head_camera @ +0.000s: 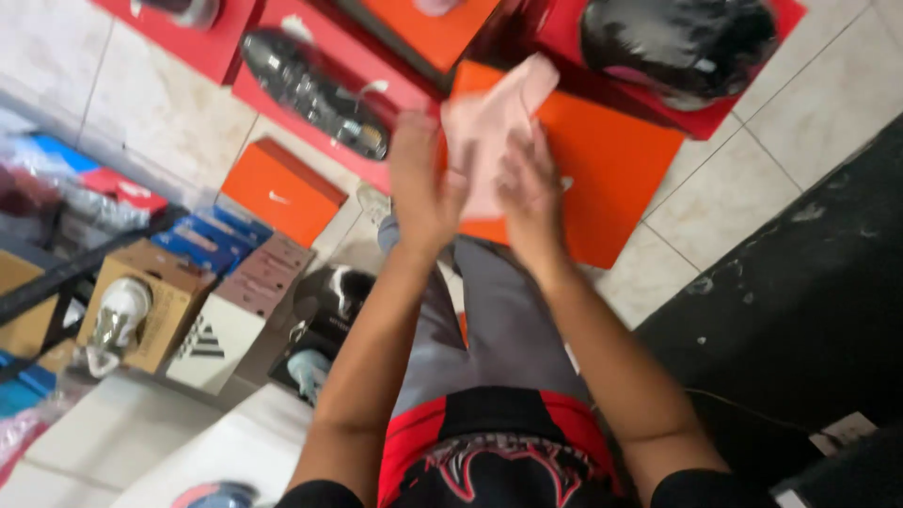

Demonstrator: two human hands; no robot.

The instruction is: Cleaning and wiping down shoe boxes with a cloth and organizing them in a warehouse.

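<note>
Both my hands hold a pale pink cloth or paper sheet [489, 122] in front of me. My left hand [420, 183] grips its left side and my right hand [529, 188] grips its right side, fingers closed on it. The picture is blurred by motion. Under the sheet lies an orange shoebox lid [611, 179] on the tiled floor. A black shoe [315, 92] rests on a red box lid [282, 28] to the left, just beyond my left hand.
A shoe wrapped in dark plastic [682, 42] sits on a red box at top right. A small orange box [280, 191], blue, brown and white boxes [202, 343] and a white shoe [113, 320] crowd the left. A black mat [809, 292] covers the floor at right.
</note>
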